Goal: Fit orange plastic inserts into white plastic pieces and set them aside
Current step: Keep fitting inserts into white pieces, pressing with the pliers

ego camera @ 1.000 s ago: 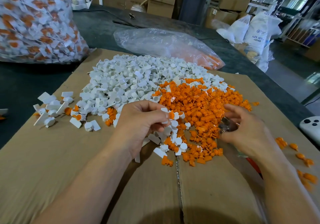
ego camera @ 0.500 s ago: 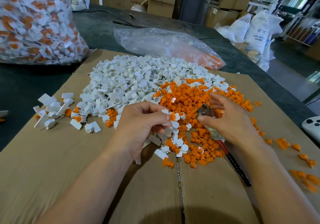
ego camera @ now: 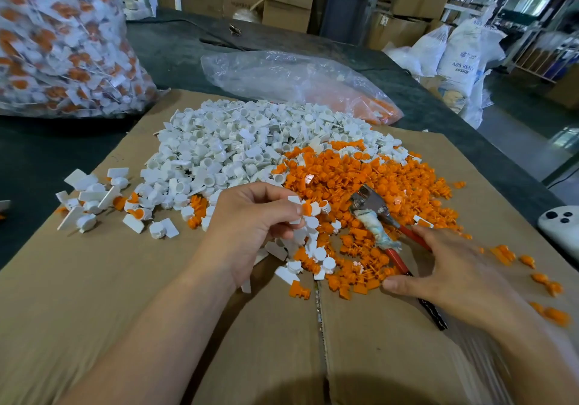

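The fitting step is being carried out: a white piece point(ego camera: 295, 200) with an orange insert point(ego camera: 307, 208) is being pinched in the curled fingers of the left hand point(ego camera: 253, 226) above the near edge of the heap point(ego camera: 344, 173), while the right hand point(ego camera: 451, 268) is being held spread, gripping nothing, over the pliers point(ego camera: 371, 212), which are probably being needed next for pressing.

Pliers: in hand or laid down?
Laid down: pliers lie on the orange inserts; right hand is open over the handles, fingers straight, not gripping.
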Demonstrator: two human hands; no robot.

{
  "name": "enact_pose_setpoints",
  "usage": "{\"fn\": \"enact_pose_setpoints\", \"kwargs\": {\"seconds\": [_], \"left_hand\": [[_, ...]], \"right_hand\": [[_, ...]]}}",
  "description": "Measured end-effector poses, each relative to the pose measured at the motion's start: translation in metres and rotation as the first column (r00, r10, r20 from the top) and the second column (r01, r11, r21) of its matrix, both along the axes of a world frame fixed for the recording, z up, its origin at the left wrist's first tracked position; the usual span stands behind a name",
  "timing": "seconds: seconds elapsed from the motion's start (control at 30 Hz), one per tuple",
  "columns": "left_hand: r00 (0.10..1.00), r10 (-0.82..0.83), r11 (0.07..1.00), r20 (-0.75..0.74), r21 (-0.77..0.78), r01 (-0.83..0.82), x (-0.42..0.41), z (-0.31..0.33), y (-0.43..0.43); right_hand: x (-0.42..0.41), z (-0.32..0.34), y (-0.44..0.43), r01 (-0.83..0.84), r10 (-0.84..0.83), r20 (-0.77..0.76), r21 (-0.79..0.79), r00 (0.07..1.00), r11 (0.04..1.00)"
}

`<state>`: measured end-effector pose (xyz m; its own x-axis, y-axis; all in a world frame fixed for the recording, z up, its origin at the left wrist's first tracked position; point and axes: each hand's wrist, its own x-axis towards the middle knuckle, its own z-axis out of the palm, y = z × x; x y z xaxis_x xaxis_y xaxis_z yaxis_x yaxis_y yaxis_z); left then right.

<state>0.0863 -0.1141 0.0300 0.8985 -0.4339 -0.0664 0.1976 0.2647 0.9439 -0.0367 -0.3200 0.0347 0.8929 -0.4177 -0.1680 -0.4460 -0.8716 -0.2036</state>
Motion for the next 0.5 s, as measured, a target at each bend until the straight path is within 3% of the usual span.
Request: {"fn": "enact_pose_setpoints", "kwargs": {"seconds": [0.23, 0.5], "left_hand": [[1.000, -0.003, 1.000, 0.003, 0.000, 0.003, 0.000, -0.001, 0.001], [1.000, -0.010, 1.000, 0.006, 0.003, 0.010, 0.001, 0.000, 0.001]], "right_hand": [[0.009, -0.002, -0.005, 0.020, -0.021, -0.022, -0.011, 1.000, 1.000], [0.013, 0.006, -0.016, 0.088, -0.063, 0.169, -0.141, 0.984, 0.986]]}}
